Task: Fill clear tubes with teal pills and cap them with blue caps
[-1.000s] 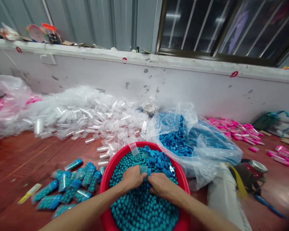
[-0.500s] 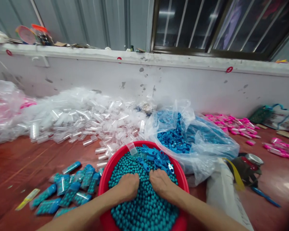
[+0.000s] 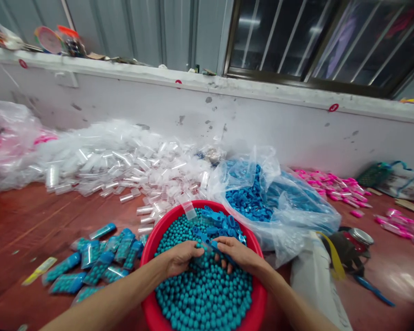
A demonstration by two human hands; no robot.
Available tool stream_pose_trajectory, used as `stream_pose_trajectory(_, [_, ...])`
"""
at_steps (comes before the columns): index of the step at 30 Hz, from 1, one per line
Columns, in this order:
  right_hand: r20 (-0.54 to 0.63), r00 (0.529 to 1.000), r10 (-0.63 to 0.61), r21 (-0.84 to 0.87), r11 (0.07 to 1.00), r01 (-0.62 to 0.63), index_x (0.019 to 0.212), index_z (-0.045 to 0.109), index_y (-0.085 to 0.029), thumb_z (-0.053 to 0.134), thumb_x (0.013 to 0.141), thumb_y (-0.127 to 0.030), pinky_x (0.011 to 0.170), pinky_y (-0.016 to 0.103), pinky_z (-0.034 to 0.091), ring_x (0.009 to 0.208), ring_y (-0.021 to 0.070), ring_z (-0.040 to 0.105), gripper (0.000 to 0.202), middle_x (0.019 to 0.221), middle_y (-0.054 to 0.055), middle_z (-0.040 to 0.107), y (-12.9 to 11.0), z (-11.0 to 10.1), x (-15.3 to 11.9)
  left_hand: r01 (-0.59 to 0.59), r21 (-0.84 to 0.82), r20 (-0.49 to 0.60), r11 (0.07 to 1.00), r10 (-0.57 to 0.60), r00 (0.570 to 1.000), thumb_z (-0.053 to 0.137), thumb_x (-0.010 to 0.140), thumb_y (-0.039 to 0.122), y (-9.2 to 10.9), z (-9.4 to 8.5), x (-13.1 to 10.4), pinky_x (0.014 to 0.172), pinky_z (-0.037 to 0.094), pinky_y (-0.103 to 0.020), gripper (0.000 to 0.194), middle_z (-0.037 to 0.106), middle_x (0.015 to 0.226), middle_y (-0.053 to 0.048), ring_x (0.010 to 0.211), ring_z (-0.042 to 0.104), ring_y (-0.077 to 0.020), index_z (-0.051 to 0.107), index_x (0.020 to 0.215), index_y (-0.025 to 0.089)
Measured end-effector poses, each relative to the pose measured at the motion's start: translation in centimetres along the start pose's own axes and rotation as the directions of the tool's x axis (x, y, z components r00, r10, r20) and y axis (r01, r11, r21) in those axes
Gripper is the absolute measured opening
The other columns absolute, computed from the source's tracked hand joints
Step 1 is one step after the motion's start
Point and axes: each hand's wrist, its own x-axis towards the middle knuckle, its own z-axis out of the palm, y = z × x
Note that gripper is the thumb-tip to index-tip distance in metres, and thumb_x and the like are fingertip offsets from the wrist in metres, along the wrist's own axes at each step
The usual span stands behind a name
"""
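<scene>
A red tub [image 3: 258, 294] full of small teal balls [image 3: 207, 303] stands in front of me. Over the balls, my left hand [image 3: 179, 258] is closed round a clear plastic tube [image 3: 200, 262], partly hidden by the fingers. My right hand [image 3: 237, 253] pinches a blue plastic cap [image 3: 219, 248] close to the tube's end. Whether cap and tube touch I cannot tell. More blue caps [image 3: 224, 224] lie on the balls at the tub's far side, and one loose clear tube [image 3: 189, 210] rests by the far rim.
Filled tubes with blue caps [image 3: 98, 266] lie left of the tub beside a yellow-handled tool [image 3: 39, 271]. Behind are a heap of clear tubes [image 3: 124, 161] and a plastic bag [image 3: 296, 220] of blue caps. Pink-capped pieces [image 3: 334, 184] and a white sack [image 3: 313, 280] are on the right.
Both hands were fists down in the balls; now they are raised and turned, with a tube in the left and a blue cap in the right. The view has shifted slightly.
</scene>
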Motion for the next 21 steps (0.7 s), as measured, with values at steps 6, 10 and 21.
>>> stream_pose_trajectory(6, [-0.261, 0.917, -0.301, -0.357, 0.913, 0.198, 0.121, 0.047, -0.019, 0.039, 0.083, -0.026, 0.060, 0.025, 0.046, 0.062, 0.0137, 0.054, 0.039, 0.075, 0.003, 0.059, -1.4, 0.8, -1.2, -0.056, -0.013, -0.108, 0.998, 0.055, 0.993, 0.063, 0.063, 0.037, 0.1, 0.4, -1.3, 0.061, 0.033, -0.024, 0.034, 0.058, 0.074, 0.000, 0.068, 0.049, -0.0124, 0.058, 0.089, 0.017])
stream_pose_trajectory(10, [-0.235, 0.901, -0.365, -0.352, 0.896, 0.271, 0.115, 0.053, -0.021, 0.037, 0.086, -0.028, 0.053, 0.023, 0.044, 0.052, 0.0121, 0.052, 0.034, 0.071, 0.001, 0.060, -2.5, 2.0, -1.4, -0.189, 0.036, -0.145, 0.981, 0.193, 0.970, 0.062, 0.065, 0.036, -0.3, 0.9, -1.4, 0.059, 0.032, -0.022, 0.028, 0.058, 0.069, 0.001, 0.064, 0.050, -0.0105, 0.058, 0.082, 0.015])
stream_pose_trajectory(21, [-0.139, 0.918, -0.371, -0.328, 0.892, 0.311, 0.094, 0.060, -0.018, 0.032, 0.088, -0.022, 0.046, 0.019, 0.036, 0.048, 0.0096, 0.045, 0.029, 0.057, -0.003, 0.049, -3.5, 2.9, -1.8, -0.307, -0.001, -0.249, 0.952, 0.297, 0.922, 0.055, 0.068, 0.045, -1.2, 2.6, -2.0, 0.031, 0.033, -0.018, 0.068, 0.055, 0.061, 0.005, 0.035, 0.049, -0.0087, 0.031, 0.123, 0.014])
